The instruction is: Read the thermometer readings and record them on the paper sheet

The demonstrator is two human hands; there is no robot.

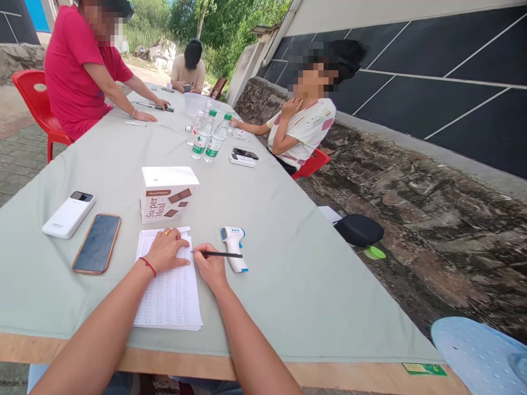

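Note:
My left hand (168, 251) lies on the upper part of a stack of white paper sheets (168, 302), its fingers spread out and a red string round the wrist. Rows of small handwriting cover the top sheet. In my right hand (211, 269) is a dark pen (222, 254), pinched between thumb and fingers, its tip at the sheet's right edge. A white and blue infrared thermometer (234, 247) rests just right of that hand. Beyond the paper stands a white and brown box (168, 197) printed "Super Meal".
To the left lie a smartphone (97, 244) and a white power bank (69, 215). Farther up the table (288, 296) stand several water bottles (212, 137), with another phone (246, 153) to their right. Three people sit round the table. A light blue stool (473, 351) is at the lower right.

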